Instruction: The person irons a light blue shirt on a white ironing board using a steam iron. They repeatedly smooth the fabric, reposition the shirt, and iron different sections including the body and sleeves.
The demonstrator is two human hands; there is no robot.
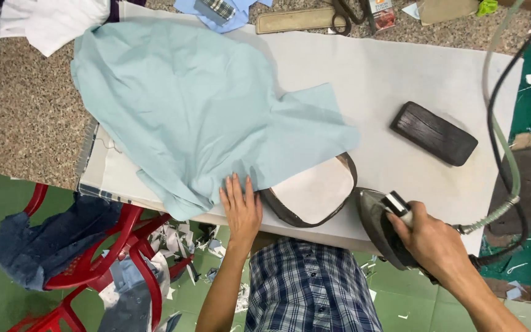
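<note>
Two hands are occupied at the counter [32, 123].
Pale blue cloth [198, 110] is pressed flat by the open left hand [241, 206]; the iron [382, 224] is gripped by the right hand [428, 240], lower right.

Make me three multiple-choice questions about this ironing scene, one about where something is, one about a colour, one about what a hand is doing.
1. Where does the dark wooden block lie?
A. on the white pressing pad, beyond the iron
B. on the red chair
C. under the fabric

2. What colour is the large fabric spread on the pad?
A. red
B. pale blue-green
C. black

3. What is the right hand doing?
A. lying flat on the fabric
B. hanging free
C. gripping the handle of the iron

Answers:
1 A, the block sits on the bare white pad, up from the iron.
2 B, the cloth is light blue-green throughout.
3 C, its fingers wrap the iron's handle, while the left hand presses flat on the fabric's edge.
</note>
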